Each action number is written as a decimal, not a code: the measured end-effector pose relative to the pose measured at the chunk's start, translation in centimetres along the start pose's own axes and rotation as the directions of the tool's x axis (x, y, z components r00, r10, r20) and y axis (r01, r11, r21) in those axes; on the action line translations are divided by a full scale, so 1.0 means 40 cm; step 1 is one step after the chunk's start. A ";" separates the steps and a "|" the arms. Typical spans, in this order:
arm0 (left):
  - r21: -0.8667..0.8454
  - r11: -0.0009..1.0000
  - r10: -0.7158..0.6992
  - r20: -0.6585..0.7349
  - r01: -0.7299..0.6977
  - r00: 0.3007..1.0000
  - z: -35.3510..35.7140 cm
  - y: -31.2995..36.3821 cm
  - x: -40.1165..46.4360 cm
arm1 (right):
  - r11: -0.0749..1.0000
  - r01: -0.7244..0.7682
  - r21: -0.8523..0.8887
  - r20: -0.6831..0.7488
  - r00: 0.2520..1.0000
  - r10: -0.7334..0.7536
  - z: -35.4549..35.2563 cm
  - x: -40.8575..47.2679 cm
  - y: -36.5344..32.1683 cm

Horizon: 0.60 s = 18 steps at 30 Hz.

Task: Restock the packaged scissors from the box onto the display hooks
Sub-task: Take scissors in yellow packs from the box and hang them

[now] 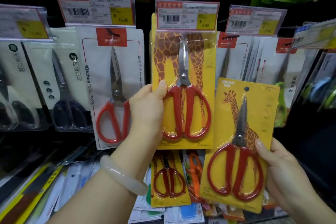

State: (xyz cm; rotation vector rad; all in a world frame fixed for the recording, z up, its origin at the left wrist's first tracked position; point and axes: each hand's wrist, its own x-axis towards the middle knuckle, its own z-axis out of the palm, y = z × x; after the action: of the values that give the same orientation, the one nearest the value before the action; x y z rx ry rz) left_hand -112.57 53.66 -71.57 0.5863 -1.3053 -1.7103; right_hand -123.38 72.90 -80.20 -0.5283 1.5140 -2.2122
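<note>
Head view: left hand [147, 109] closed on the side edge of a yellow giraffe pack [183, 85], thumb flat on the shiny clear plastic front, pack pressed up under a price tag [187, 15] on the display, top edge hidden behind the tag. Inside, scissors with smooth red loop handles and a thin pointed metal blade. Right hand [283, 174] closed on a second giraffe pack [240, 143], thumb on the front by the red handles, fingers tucked behind; flat yellow card, tilted a little, round hang hole [246, 88] at the top, held low and to the right of the first pack. Pale, smooth, round bangle [123, 176] on the left wrist. Just left, a white card pack [112, 85] with red-handled kitchen scissors hanging under another price tag. Farther left, packs of black-handled scissors [71, 82]. One more small giraffe pack [169, 180] down below among mixed flat packs. Hooks not clear to see.
</note>
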 end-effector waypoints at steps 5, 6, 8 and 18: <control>0.020 1.000 -0.011 0.001 0.011 1.000 -0.030 -0.026 -0.001 | 1.000 -0.015 -0.014 0.006 1.000 0.015 0.009 0.000 0.001; 0.021 1.000 -0.013 -0.003 0.013 1.000 -0.029 -0.026 0.001 | 1.000 -0.016 -0.019 0.005 1.000 0.016 0.010 -0.001 0.002; 0.014 1.000 -0.026 -0.016 0.026 1.000 -0.020 -0.023 0.006 | 1.000 -0.014 -0.021 0.008 1.000 0.014 0.014 -0.002 0.004; 0.135 0.990 -0.041 -0.055 0.048 0.998 -0.017 -0.050 0.094 | 0.999 -0.018 0.037 -0.013 1.000 0.018 0.005 -0.004 -0.003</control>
State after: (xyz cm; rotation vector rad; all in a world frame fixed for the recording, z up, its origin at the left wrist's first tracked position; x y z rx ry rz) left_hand -114.62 50.22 -73.15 0.7390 -1.3887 -1.6392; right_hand -123.15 72.87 -80.05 -0.4880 1.4764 -2.2294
